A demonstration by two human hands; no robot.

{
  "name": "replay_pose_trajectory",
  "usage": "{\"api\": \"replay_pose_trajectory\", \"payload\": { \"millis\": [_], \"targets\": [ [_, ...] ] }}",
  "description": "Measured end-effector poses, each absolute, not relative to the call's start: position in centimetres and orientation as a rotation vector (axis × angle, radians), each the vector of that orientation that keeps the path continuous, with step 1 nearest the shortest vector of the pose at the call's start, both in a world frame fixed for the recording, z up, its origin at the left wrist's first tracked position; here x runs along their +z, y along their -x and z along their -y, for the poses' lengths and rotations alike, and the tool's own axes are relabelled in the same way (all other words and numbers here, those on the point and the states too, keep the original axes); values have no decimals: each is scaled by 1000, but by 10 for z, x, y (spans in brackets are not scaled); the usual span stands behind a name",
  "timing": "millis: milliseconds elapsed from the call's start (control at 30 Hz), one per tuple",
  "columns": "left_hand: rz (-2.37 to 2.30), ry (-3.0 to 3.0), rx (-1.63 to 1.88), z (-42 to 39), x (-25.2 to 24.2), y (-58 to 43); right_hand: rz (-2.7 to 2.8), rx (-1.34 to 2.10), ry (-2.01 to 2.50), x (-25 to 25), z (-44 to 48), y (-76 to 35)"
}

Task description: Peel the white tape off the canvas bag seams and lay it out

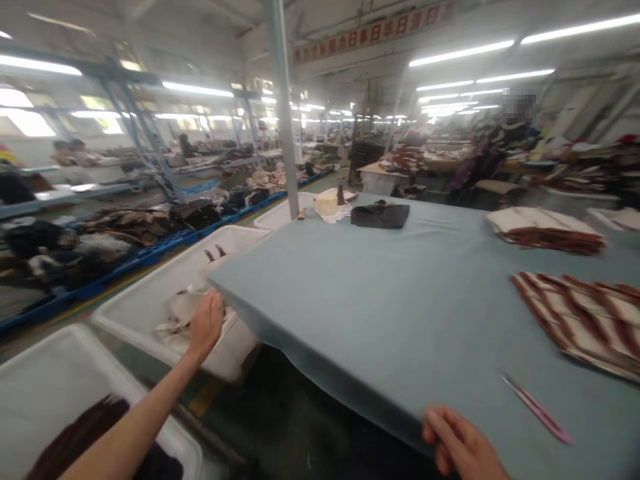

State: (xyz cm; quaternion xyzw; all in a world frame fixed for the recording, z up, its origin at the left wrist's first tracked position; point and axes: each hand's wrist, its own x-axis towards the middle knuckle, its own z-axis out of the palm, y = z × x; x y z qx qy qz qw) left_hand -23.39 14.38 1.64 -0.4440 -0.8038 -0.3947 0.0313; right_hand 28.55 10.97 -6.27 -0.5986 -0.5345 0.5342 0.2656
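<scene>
Left hand (206, 323) is hanging over the white bin (133, 308), just beside the table corner, fingers curled together; cannot tell if it is pinching anything, since its back is covering the grip. Right hand (460, 440) is sitting at the near table edge, thumb and fingers bent loosely inward; cannot tell if it is pressing on the cloth.

Pale pieces (180, 310) are lying in the bin behind and left of the left hand, partly hidden by it, pointing every which way (long axis unreadable in that heap). Pink-handled tool (543, 415) is lying flat on the blue-grey table (350, 287), right of the right hand, its long axis running diagonally, metal tip pointing to the far left, pink end to the near right.

Beyond the tool, a striped brown-and-cream stack (580, 320) is running off the right edge; a second stack (547, 230) is lying farther back. Left of the left forearm, a nearer bin (45, 373) is holding dark brown material (83, 437), cut off by the frame and partly covered by the arm.

Far above both hands, a banner (375, 33) is showing red characters, "日事日毕日清日" readable, both ends blurring out.
</scene>
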Motion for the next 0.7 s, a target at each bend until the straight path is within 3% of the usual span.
{"api": "replay_pose_trajectory", "payload": {
  "millis": [133,300,500,700],
  "targets": [
    [2342,1696,-1325,-113,-46,147,1348,1368,1589,-39,-109,-271],
    [1871,2175,-1396,-112,-83,52,1270,1256,1665,-43,-108,-265],
    [1230,2709,-1246,-134,-86,-48,1218,1138,1683,-29,-59,-271],
    [1101,3037,-1213,-131,-68,-135,925,1116,1750,-65,8,-342]
  ]
}}
